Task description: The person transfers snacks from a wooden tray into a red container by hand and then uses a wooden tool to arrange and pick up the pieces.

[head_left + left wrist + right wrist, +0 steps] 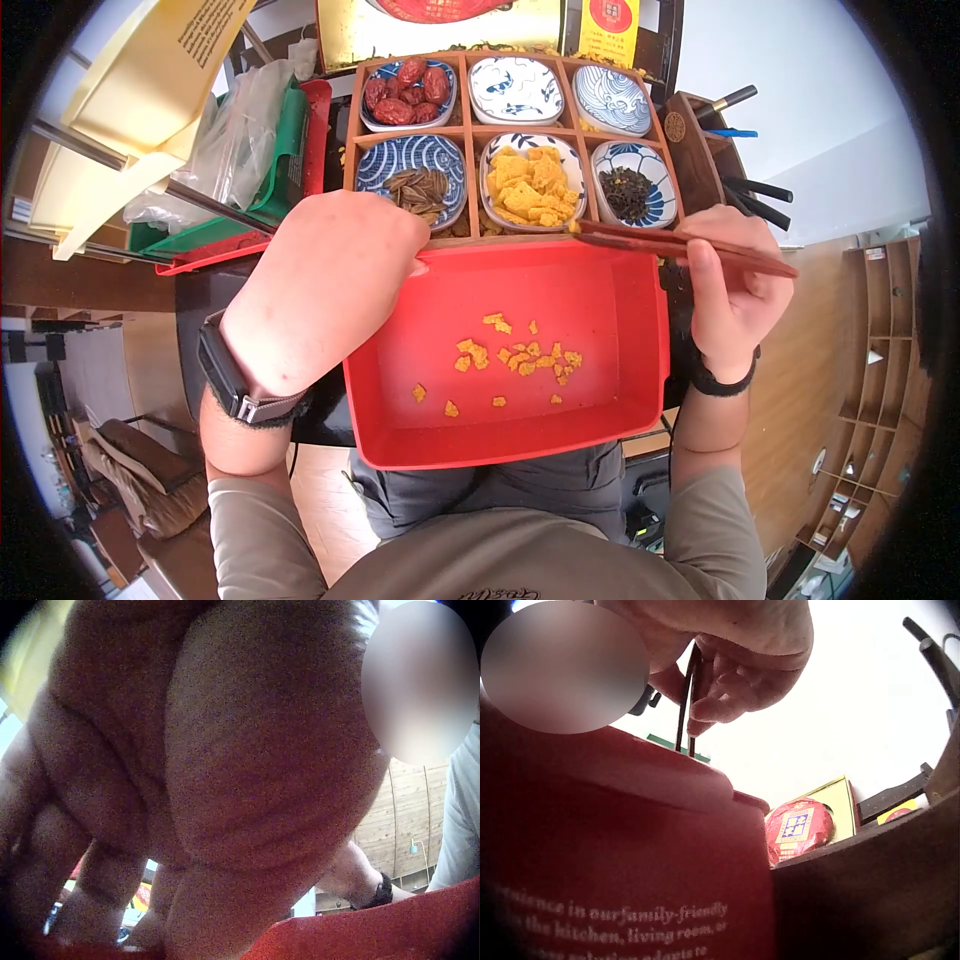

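Note:
My right hand [738, 290] pinches dark wooden tongs [690, 247], whose two arms also show in the right wrist view. Their tips point left over the back rim of a red plastic bin [620, 400], with a bit of yellow at the end. Scattered yellow crumbly pieces [525, 365] lie on the bin's floor. At its back left corner, my left hand [325, 285] holds the rim, its fingers mostly hidden in the head view. Behind the bin, a patterned bowl [487, 172] holds larger yellow chunks [537, 185].
A wooden divided tray [468, 85] holds bowls of red dates [408, 92], brown slivers [418, 192] and dark tea leaves [626, 192]; two bowls at the back are upside down. A green bin [285, 160] stands left, a wooden pen box [692, 135] right.

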Demonstrator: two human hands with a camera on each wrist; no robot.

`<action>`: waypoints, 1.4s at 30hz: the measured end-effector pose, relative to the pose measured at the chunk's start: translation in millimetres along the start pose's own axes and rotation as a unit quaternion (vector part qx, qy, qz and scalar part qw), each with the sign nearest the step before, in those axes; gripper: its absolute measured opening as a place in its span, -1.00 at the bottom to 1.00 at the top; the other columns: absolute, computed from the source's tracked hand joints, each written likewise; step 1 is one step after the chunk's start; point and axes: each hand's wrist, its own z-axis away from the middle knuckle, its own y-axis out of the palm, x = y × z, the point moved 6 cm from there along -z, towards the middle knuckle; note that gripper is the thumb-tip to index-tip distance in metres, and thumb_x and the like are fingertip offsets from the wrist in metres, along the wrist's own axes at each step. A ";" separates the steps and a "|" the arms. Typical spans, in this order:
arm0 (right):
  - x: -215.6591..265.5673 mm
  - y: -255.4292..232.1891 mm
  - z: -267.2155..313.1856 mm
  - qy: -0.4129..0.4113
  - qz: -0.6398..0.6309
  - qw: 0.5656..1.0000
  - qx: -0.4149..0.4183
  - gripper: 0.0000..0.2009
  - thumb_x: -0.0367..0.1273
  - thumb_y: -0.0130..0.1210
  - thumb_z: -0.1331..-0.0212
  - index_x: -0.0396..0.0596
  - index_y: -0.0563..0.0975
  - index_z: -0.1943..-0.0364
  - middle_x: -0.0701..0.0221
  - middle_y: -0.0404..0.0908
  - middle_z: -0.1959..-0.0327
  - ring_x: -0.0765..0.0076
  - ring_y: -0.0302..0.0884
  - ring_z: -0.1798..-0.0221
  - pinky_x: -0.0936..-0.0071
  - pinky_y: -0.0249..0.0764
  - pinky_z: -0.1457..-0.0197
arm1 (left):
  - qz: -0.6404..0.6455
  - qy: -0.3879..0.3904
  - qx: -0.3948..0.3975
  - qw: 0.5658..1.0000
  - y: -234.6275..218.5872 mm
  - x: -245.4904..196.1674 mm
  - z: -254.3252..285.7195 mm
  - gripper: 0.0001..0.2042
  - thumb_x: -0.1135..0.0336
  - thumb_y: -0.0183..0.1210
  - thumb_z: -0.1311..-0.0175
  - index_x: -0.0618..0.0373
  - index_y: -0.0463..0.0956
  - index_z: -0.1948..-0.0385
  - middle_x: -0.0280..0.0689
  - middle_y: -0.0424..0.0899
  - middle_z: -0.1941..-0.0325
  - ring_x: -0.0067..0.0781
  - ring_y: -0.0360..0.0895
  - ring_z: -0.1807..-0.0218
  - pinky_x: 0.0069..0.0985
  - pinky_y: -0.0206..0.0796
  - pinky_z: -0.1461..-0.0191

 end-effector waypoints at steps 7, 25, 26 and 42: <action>-6.2 9.6 -4.0 0.050 0.092 0.994 0.024 -0.89 -0.59 0.40 -0.33 -0.21 0.72 0.13 0.40 0.77 0.21 0.58 0.63 0.24 0.62 0.48 0.20 | -0.005 -0.001 0.006 1.000 0.4 -0.2 0.4 -0.84 0.30 0.35 -0.28 0.20 0.67 0.38 -0.01 0.70 0.36 0.21 0.69 0.15 0.06 0.53 0.04; -2.6 3.0 1.3 0.055 -0.080 0.995 -0.007 -0.84 -0.65 0.27 -0.28 -0.28 0.64 0.09 0.25 0.74 0.10 0.37 0.70 0.07 0.45 0.58 -0.08 | -0.007 0.006 -0.003 1.000 0.6 -0.2 1.3 -0.83 0.28 0.34 -0.30 0.19 0.65 0.40 -0.01 0.69 0.39 0.21 0.70 0.17 0.06 0.52 0.07; -1.0 3.6 1.4 0.048 -0.113 0.992 0.000 -0.84 -0.64 0.28 -0.27 -0.28 0.64 0.10 0.23 0.75 0.11 0.34 0.70 0.06 0.43 0.58 -0.10 | -0.008 0.005 -0.001 1.000 0.8 -0.1 1.2 -0.83 0.28 0.34 -0.30 0.19 0.65 0.40 -0.01 0.69 0.39 0.21 0.70 0.17 0.06 0.52 0.07; 6.5 40.3 -0.1 0.094 -0.016 0.948 0.303 -0.77 -0.57 0.45 -0.10 -0.10 0.71 0.15 0.30 0.73 0.23 0.18 0.69 0.22 0.34 0.57 0.14 | -0.009 0.002 0.004 1.000 0.7 -0.2 1.0 -0.83 0.29 0.34 -0.30 0.18 0.65 0.39 -0.02 0.69 0.38 0.20 0.70 0.17 0.05 0.52 0.07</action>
